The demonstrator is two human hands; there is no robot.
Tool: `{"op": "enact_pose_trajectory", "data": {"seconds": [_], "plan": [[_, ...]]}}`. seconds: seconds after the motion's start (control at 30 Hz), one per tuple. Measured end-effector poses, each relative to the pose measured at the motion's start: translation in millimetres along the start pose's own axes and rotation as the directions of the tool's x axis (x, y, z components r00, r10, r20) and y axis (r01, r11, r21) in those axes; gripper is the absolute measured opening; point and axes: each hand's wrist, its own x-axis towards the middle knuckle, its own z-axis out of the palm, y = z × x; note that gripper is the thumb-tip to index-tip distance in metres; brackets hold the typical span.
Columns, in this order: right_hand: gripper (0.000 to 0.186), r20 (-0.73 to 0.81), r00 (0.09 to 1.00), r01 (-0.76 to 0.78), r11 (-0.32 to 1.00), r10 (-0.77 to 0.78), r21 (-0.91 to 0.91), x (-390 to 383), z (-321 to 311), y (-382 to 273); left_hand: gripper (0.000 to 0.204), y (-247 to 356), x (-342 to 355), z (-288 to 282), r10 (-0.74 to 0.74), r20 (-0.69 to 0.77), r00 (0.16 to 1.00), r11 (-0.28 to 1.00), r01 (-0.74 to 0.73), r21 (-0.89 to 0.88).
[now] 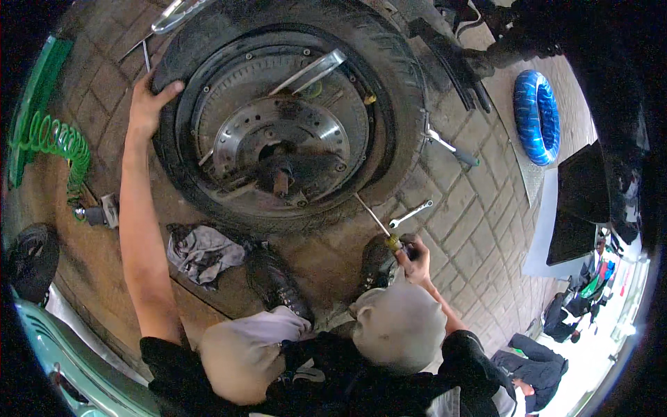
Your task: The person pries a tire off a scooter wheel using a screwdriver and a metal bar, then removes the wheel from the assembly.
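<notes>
- Two bare hands work at a scooter wheel lying flat on the brick paving, disc brake side up.
- Left hand is spread flat, fingers loosely open, pressing on the tyre's outer edge at the wheel's left side; it grips nothing.
- Left arm runs straight and nearly fully stretched from the lower edge up to the tyre.
- Right hand is closed around the yellow handle of a screwdriver, just below the wheel's lower right.
- Screwdriver shaft slants up-left, its tip at the tyre's edge.
- Right forearm is bent, coming in from the lower right.
- Near the right hand, a combination wrench lies on the paving beside the wheel.
- Below the wheel's left part lies a crumpled grey rag.
- Left of the wheel a green coiled air hose rests.
</notes>
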Motion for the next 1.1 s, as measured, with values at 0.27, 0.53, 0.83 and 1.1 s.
{"op": "enact_pose_trajectory", "data": {"seconds": [0.27,0.53,0.83,1.1], "plan": [[0.041,0.202,0.595,0.803,0.563,-0.778,-0.196,-17,7,-152,0.074,31,-8,-3,0.034,-0.002,0.999,0.990,-0.034,0.138],[0.035,0.576,0.211,0.977,0.176,-0.790,-0.116,-3,84,-215,0.076,62,-26,-5,-0.034,-0.015,0.999,0.994,0.036,0.104],[0.027,0.922,-0.025,1.000,-0.020,-0.386,0.019,20,207,-197,0.085,62,-37,1,-0.077,-0.075,0.994,0.986,0.087,0.144],[0.021,1.000,-0.010,0.989,-0.151,-0.026,0.006,4,177,-125,0.065,58,-35,-5,-0.014,-0.012,1.000,0.993,0.013,-0.118]]}}
